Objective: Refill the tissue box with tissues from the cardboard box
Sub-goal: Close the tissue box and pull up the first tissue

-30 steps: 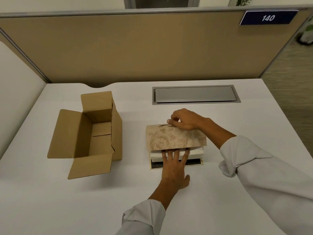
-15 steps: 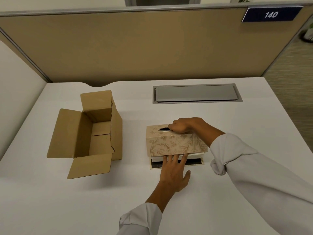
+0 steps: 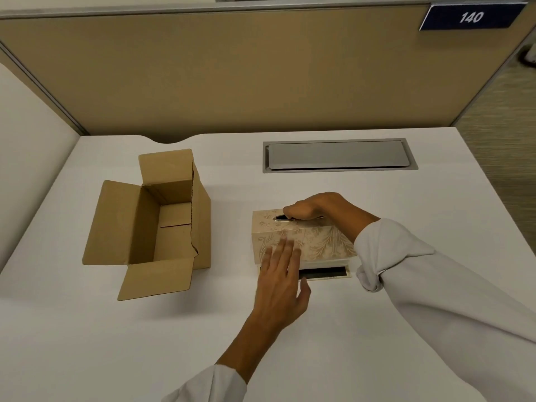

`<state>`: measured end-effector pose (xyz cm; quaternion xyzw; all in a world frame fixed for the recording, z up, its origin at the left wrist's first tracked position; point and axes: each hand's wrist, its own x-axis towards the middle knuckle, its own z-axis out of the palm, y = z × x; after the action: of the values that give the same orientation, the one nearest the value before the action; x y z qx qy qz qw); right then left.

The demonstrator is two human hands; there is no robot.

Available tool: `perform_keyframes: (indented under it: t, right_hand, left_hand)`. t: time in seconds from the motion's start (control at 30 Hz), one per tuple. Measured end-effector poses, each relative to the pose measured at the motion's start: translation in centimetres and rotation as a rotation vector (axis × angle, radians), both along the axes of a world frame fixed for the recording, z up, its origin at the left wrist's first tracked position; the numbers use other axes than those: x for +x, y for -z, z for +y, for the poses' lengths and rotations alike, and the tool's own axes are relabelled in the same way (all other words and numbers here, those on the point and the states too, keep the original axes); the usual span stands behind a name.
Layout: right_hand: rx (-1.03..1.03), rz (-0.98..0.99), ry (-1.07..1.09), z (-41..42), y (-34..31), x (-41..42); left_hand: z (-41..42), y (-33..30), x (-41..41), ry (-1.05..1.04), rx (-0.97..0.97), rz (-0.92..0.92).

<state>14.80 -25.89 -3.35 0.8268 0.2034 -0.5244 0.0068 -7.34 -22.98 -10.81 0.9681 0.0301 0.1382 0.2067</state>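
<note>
On the white desk (image 3: 377, 314), the patterned tissue box (image 3: 316, 242) sits just right of the open cardboard box (image 3: 162, 224), the right hand (image 3: 316, 206) curled over its top by the slot, the left hand (image 3: 280, 282) spread flat, unclenched, against its near side.

A single head-worn camera looks forward and down, close over the white rectangular desk (image 3: 377, 329), facing the tan fabric partition (image 3: 232, 76) at 12 o'clock.
</note>
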Motion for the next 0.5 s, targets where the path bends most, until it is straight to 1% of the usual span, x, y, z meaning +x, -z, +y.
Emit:
perform_keyframes:
  t: [0.1,0.2,0.33,0.5]
  right_hand:
    - [-0.036,0.018,-0.015,0.5,-0.5,-0.3]
    - [-0.049,0.014,-0.003,0.7,-0.6,-0.7]
    - [-0.095,0.06,0.04,1.2,-0.7,-1.3]
    - [-0.171,0.118,0.016,1.5,-0.5,-3.3]
  left_hand:
    - [-0.7,-1.5,2.6,-0.091,0.05,0.268]
    - [-1.2,-1.5,3.3,-0.132,0.113,0.375]
    - [-2.2,-0.9,1.3,-0.099,0.198,0.378]
    - [-3.0,1.2,-1.4,-0.075,0.193,0.36]
